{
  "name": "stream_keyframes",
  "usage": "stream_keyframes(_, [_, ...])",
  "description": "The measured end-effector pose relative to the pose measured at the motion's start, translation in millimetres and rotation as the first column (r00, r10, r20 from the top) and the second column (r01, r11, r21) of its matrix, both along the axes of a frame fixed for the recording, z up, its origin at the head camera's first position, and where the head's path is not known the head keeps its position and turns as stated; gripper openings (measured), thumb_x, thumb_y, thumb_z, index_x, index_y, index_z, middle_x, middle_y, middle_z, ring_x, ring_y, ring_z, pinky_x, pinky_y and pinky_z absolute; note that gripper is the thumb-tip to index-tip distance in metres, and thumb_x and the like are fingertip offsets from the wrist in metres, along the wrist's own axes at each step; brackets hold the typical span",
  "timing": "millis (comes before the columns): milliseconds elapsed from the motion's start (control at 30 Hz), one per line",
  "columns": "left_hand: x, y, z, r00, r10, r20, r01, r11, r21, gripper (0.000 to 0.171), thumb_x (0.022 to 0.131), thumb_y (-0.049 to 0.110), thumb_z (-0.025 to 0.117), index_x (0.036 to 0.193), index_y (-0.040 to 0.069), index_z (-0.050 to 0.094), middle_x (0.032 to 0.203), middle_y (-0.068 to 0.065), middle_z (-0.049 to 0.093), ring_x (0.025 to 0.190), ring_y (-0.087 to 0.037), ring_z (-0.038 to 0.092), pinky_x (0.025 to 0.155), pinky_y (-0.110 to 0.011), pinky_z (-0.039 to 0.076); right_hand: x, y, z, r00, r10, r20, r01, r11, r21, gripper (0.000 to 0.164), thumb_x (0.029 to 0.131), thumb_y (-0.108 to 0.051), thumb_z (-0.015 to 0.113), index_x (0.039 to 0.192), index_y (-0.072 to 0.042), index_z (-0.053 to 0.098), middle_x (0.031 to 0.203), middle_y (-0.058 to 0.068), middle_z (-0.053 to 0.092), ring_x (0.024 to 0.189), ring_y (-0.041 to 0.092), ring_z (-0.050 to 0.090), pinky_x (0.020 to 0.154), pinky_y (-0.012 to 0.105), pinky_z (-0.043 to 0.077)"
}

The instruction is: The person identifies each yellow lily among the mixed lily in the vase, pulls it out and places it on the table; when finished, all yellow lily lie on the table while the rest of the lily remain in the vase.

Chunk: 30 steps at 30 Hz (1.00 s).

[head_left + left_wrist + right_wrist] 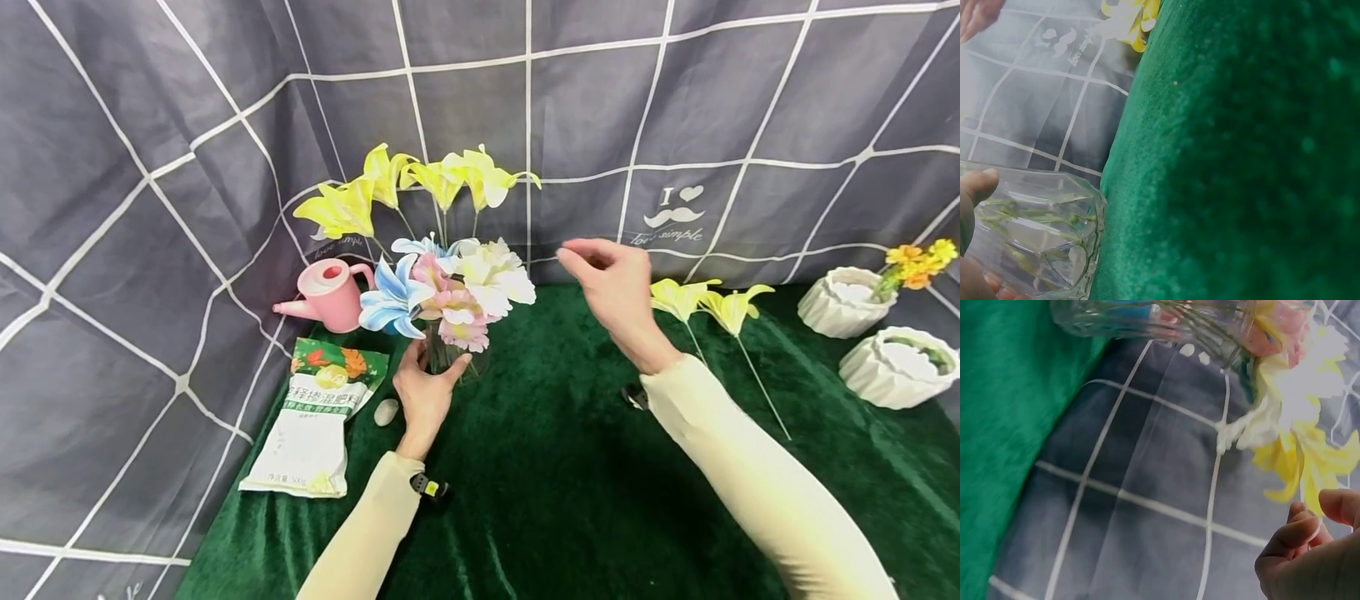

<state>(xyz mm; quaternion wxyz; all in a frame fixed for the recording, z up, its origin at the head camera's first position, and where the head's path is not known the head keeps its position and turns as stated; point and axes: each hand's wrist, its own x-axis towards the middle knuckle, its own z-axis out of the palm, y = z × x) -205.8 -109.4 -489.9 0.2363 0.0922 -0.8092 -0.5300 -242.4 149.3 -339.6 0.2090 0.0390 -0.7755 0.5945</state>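
Observation:
My left hand (425, 392) grips a clear glass vase (1041, 231), its thumb on one side and fingers on the other. Green stems show through the glass wall. The vase bears blue lilies (395, 296), pink blooms (457, 312) and white blooms (495, 275), with several yellow lilies (442, 179) rising above them. To the right of the bouquet, my right hand (615, 279) is held in the air, fingers loosely bent with nothing between them. In the right wrist view, its fingertips lie just below a yellow lily (1310, 459).
Two more yellow lilies (705, 304) lie on the green cloth (570, 467), right of my right hand. Two white pots (847, 304) stand at far right, the rear one with orange flowers (918, 262). A pink watering can (330, 296), fertilizer bag (311, 425) and pale stone (386, 412) sit left.

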Motion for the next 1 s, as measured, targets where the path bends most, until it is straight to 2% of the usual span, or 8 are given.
stream_keyframes(200, [-0.3, 0.9, 1.7, 1.0, 0.008, 0.018, -0.008, 1.0, -0.007, 0.065, 0.074, 0.038, 0.09, 0.128, 0.013, 0.064, 0.126, -0.009, 0.066, 0.123, -0.027, 0.066, 0.106, -0.041, 0.054, -24.0, -40.4, 20.0, 0.997, 0.076, 0.033, -0.078, 0.996, 0.049, 0.022, 0.088, -0.031, 0.078, 0.104, -0.015, 0.08, 0.091, -0.001, 0.077, 0.076, 0.006, 0.064, 0.066, 0.019, 0.05])
stream_keyframes(333, [0.6, 1.3, 2.1, 1.0, 0.0, 0.011, 0.0, 1.0, 0.0, 0.066, 0.074, 0.04, 0.089, 0.128, 0.012, 0.064, 0.126, -0.009, 0.066, 0.123, -0.026, 0.066, 0.106, -0.04, 0.054, -36.7, -59.8, 30.7, 0.992, 0.101, 0.078, -0.108, 0.99, 0.095, 0.022, 0.089, -0.035, 0.076, 0.104, -0.02, 0.08, 0.092, 0.0, 0.077, 0.077, 0.01, 0.065, 0.063, 0.024, 0.05])
stream_keyframes(433, [0.8, 1.4, 1.8, 1.0, -0.005, 0.004, 0.005, 1.0, 0.0, 0.066, 0.073, 0.042, 0.089, 0.128, 0.013, 0.064, 0.126, -0.009, 0.066, 0.123, -0.026, 0.066, 0.107, -0.041, 0.054, -44.3, -69.3, 35.6, 0.988, 0.108, 0.109, -0.122, 0.984, 0.128, 0.021, 0.089, -0.036, 0.076, 0.105, -0.022, 0.081, 0.094, -0.002, 0.077, 0.081, 0.011, 0.066, 0.066, 0.026, 0.052])
stream_keyframes(667, [0.7, 1.3, 1.7, 1.0, 0.0, 0.01, 0.0, 1.0, -0.018, 0.067, 0.072, 0.042, 0.09, 0.127, 0.014, 0.064, 0.125, -0.009, 0.066, 0.122, -0.027, 0.066, 0.106, -0.041, 0.054, -55.1, -80.7, 37.2, 0.975, 0.14, 0.174, -0.168, 0.973, 0.159, 0.021, 0.09, -0.038, 0.074, 0.104, -0.023, 0.081, 0.103, -0.004, 0.079, 0.089, 0.011, 0.069, 0.076, 0.028, 0.055])
stream_keyframes(1000, [0.3, -2.2, 1.0, 1.0, 0.014, -0.001, -0.014, 1.0, -0.025, 0.065, 0.072, 0.04, 0.091, 0.125, 0.014, 0.064, 0.124, -0.01, 0.068, 0.121, -0.027, 0.067, 0.105, -0.042, 0.055, -61.3, -86.8, 32.4, 0.972, 0.157, 0.173, -0.182, 0.974, 0.138, 0.022, 0.093, -0.035, 0.072, 0.105, -0.019, 0.08, 0.1, 0.002, 0.077, 0.086, 0.015, 0.066, 0.069, 0.028, 0.051])
